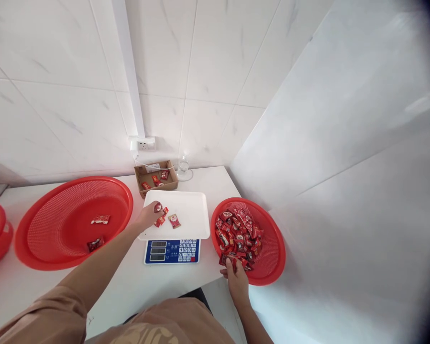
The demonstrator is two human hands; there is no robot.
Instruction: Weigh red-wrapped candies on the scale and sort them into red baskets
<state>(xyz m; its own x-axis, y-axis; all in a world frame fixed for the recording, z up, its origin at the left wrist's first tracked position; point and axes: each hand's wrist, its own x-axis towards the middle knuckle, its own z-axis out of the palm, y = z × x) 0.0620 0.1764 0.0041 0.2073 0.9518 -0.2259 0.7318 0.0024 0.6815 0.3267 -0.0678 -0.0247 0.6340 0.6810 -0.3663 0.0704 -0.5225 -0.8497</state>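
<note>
My left hand [148, 216] is over the white weighing tray [195, 212], its fingers closed on a red wrapped candy [158, 207]. Under and beside those fingertips lie more red wrapped candies, and one separate candy [174, 220] rests near the tray's middle. The tray sits on a digital scale with a blue keypad panel [172, 258]. At the near edge of the right red basket [277, 251], my right hand [237, 281] pinches a red wrapped candy [223, 260]. Many similar candies [239, 236] are heaped in that basket.
To the left stands a large red basket [33, 228] with a few wrapped candies inside. A second red basket [7, 239] is cut off at the left edge. Behind the tray are a cardboard box [140, 184] with candies and a clear bottle [183, 165]. Walls border the table.
</note>
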